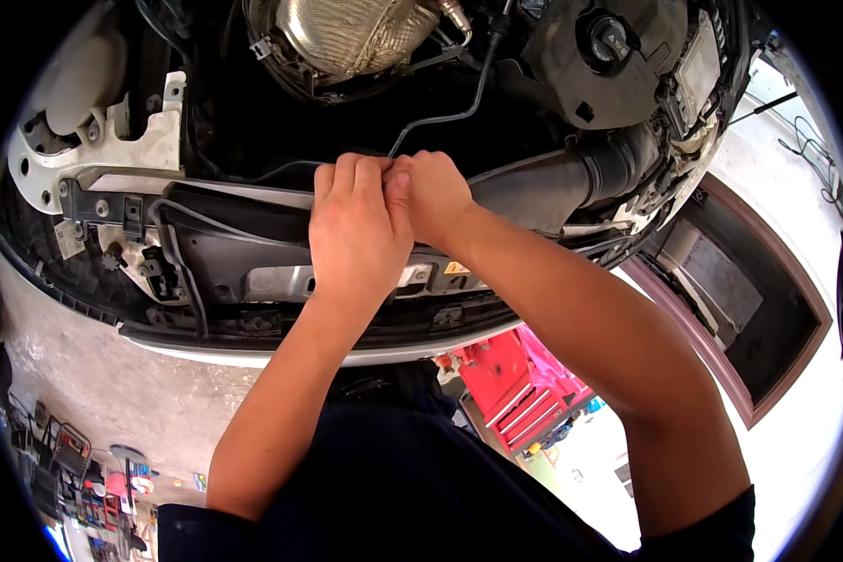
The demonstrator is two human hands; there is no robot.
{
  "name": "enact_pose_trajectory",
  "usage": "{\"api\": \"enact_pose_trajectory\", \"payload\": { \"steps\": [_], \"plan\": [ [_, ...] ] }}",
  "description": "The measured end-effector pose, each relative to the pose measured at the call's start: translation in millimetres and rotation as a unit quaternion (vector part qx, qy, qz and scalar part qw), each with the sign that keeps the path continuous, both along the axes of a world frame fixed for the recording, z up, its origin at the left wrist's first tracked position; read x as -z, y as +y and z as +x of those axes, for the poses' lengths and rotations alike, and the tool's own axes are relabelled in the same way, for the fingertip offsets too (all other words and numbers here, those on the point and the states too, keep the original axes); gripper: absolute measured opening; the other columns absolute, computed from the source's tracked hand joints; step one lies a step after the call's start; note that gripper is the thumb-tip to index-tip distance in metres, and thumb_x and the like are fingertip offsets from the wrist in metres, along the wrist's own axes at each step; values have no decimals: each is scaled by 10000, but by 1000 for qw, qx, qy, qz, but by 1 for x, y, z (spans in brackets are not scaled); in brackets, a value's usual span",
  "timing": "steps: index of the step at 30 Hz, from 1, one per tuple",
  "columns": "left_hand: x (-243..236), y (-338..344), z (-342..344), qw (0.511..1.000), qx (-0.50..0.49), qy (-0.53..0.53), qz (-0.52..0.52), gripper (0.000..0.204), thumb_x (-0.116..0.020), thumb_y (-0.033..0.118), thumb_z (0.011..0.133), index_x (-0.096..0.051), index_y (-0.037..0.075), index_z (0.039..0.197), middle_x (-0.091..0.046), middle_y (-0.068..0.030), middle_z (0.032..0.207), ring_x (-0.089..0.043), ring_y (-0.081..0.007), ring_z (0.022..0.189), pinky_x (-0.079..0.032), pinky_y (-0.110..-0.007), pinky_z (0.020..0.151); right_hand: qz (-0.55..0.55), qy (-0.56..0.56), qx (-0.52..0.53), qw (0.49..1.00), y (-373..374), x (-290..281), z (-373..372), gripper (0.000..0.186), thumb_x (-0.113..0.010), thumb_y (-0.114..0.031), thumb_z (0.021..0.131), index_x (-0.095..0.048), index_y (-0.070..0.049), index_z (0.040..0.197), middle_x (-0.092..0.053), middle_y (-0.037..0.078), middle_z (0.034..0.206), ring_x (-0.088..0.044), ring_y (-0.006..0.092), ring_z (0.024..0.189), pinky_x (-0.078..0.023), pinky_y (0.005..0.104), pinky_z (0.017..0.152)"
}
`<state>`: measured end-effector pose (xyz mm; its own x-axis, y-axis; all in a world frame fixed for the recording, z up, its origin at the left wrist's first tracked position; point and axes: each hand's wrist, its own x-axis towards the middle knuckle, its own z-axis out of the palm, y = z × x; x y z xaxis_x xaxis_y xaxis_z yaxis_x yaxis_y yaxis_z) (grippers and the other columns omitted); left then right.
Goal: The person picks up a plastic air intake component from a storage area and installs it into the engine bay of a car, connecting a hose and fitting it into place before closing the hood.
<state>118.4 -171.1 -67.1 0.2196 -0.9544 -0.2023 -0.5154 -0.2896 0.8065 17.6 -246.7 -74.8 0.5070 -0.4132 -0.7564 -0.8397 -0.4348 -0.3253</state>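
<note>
The left hand (361, 225) and right hand (437, 197) meet over the radiator support (220, 258) at the engine bay's (281, 131) front; whether the fingers grip it cannot be told. Likely rigid; hold its upper edge.

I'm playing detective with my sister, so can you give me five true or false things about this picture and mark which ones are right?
1. The left hand and right hand are close together. True.
2. The tool chest is green. False: it is red.
3. The shiny cover is near the top of the picture. True.
4. The ribbed hose is left of both hands in the picture. False: it is to their right.
5. Both hands are bare. True.
</note>
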Motion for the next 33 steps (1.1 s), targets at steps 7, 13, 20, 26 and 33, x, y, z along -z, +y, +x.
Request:
{"api": "enact_pose_trajectory", "payload": {
  "steps": [7, 13, 20, 26, 33],
  "plan": [
    [-3, 1, 3, 1000, -12, -16, -14, 182, -577, 191, 951, -617, 14, 954, -608, -117, 963, -545, -310, 891, -480, -396, 779, -33, 28, -61, 997, 0, -5, 9, 179, -579, -193, 785, -642, -50, 699, -695, 130, 764, -685, 310, 721, -547, 403, 640],
    [4, 2, 16, 982, -62, 180, 9, 210, -488, 134, 1012, -621, -14, 1076, -667, -145, 996, -646, -277, 862, -512, -339, 789, -78, 61, 19, 995, 7, -8, 6, 224, -555, -203, 820, -680, -33, 746, -702, 170, 840, -679, 366, 774, -552, 459, 704],
    [-6, 8, 26, 923, -127, 359, -56, 177, -445, 12, 1003, -609, -18, 1060, -659, -84, 950, -629, -147, 827, -511, -276, 794, -12, -170, 416, 893, -14, -12, -27, 551, -485, -401, 1017, -660, 35, 729, -594, 87, 556, -593, 168, 513, -481, 326, 549],
    [9, 70, -13, 981, 0, -104, -165, 209, -621, 96, 734, -657, 174, 924, -654, 0, 938, -581, -218, 1009, -247, -462, 1082, -77, -209, 357, 907, -21, -13, -43, 489, -507, -336, 1019, -660, 57, 771, -621, 89, 602, -605, 146, 564, -472, 281, 560],
    [31, 94, -22, 971, -51, -89, -217, 103, -557, 215, 870, -638, 210, 807, -725, 33, 924, -644, -164, 989, -86, -399, 1182, -116, -271, 11, 955, -1, -34, -55, 241, -800, -126, 703, -649, -44, 873, -604, 86, 825, -596, 250, 718, -472, 332, 613]
  ]
}}
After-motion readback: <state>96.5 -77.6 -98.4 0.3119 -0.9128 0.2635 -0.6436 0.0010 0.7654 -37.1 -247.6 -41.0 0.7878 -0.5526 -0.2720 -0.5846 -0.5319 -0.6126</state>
